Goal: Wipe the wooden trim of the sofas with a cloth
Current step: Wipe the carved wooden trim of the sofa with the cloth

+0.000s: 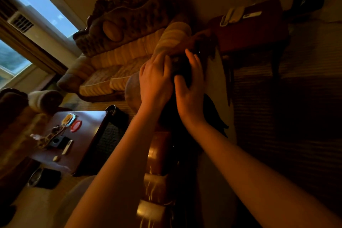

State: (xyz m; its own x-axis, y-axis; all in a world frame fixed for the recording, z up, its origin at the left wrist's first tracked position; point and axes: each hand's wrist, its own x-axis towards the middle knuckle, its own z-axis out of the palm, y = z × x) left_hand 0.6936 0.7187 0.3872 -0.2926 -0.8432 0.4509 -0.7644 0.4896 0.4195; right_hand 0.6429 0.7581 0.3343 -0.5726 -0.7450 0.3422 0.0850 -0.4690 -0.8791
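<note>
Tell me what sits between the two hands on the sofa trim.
In the head view, a dark cloth lies between the left hand and the right hand, over the glossy wooden trim.

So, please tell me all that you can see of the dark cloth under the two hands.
The cloth looks black or very dark; the dim light hides its weave and folds. It lies bunched over the wooden trim of the near sofa, close to a white panel. More dark material hangs below the hands, but whether it is the same cloth is unclear. The left hand and right hand both rest on it, fingers bent over it; a firm grip cannot be confirmed.
</note>
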